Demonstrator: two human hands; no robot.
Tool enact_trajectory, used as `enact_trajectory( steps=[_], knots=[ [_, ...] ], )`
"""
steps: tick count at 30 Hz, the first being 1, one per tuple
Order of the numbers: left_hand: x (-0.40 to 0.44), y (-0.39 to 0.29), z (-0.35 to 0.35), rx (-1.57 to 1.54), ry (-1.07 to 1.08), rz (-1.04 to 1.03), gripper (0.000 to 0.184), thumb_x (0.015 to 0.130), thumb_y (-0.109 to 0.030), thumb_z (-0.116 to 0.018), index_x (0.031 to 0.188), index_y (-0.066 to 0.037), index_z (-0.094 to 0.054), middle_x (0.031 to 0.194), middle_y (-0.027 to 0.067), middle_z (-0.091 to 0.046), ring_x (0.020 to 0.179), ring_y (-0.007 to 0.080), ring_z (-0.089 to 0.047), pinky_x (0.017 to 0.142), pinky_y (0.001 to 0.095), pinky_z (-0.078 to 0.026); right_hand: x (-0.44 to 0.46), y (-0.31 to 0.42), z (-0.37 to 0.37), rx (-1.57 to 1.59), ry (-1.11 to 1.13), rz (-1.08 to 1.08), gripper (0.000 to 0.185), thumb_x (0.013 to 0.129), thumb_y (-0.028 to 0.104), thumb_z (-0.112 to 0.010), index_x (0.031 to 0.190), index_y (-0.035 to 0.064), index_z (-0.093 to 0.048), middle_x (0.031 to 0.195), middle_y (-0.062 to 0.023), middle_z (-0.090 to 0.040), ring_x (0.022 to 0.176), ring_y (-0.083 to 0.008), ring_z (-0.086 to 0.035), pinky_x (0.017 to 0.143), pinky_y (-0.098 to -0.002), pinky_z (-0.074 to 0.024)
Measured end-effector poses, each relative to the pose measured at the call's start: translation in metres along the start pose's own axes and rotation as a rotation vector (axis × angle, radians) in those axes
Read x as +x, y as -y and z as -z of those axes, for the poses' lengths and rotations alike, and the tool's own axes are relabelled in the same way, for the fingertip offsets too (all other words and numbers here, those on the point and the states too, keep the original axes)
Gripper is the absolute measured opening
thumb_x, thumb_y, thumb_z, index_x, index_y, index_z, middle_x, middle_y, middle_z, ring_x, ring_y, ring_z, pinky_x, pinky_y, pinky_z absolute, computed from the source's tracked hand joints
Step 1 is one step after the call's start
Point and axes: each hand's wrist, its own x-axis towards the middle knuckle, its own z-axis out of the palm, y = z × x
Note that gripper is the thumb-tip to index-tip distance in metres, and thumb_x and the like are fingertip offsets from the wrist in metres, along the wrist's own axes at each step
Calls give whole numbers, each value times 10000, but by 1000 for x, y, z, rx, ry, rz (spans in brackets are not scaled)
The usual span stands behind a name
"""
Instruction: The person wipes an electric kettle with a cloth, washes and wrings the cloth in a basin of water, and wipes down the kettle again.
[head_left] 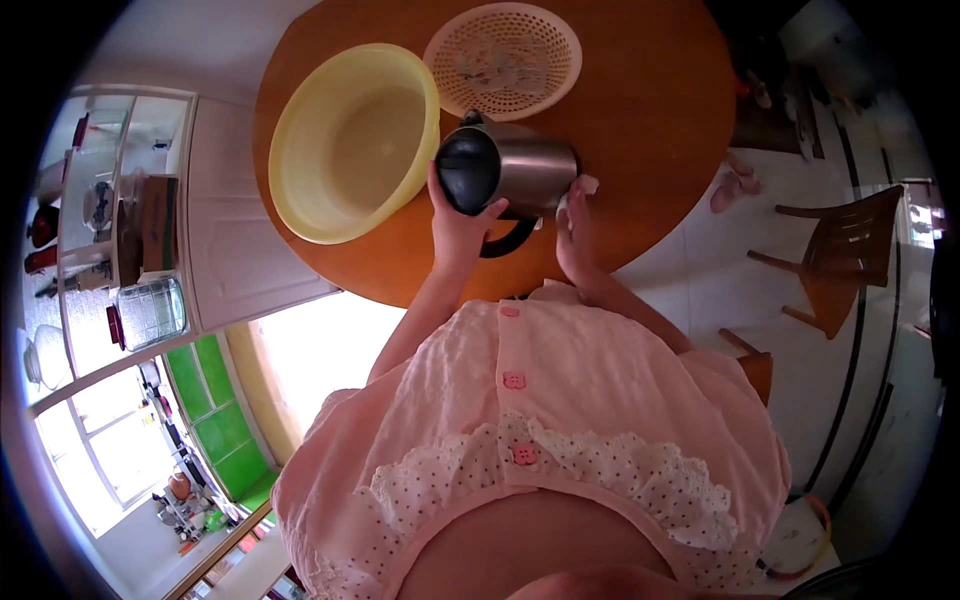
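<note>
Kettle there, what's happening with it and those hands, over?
Left hand gripping kettle near its top. Right hand, with white cloth, by its base. Kettle tipped sideways. Yellow basin close by; nothing visibly blocking.

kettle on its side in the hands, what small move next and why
Probably rub the pale cloth or tissue along the kettle: the left hand grips it at the black lid, while the right hand has the wipe at the opposite end, beside the steel side.

Silver-and-black kettle (535, 168), yellow basin (298, 165), brown table (650, 110), dotted white ruffle (640, 475)
</note>
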Motion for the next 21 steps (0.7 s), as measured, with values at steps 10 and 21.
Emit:
enact_trajectory(
  steps=[10, 21],
  knots=[
    [3, 26, 13, -132, -55, -42, 980, 680, -85, -709, 1358, -168, -7, 785, 77, -545, 457, 126, -505, 405, 245, -412, 62, -5, 3, 313, 33, -21, 346, 915, 86, -357, 1246, -9, -393, 1333, -162, -330, 1261, -254, -273, 1033, -315, -197],
    [-6, 36, 16, -231, -67, -28, 980, 691, -76, -697, 1358, -176, 14, 905, 109, -517, 506, 140, -523, 432, 249, -438, 15, 3, -20, 76, -88, 7, 413, 930, 130, -285, 1321, 1, -250, 1379, -146, -239, 1270, -259, -239, 1030, -302, -191]
  ],
)
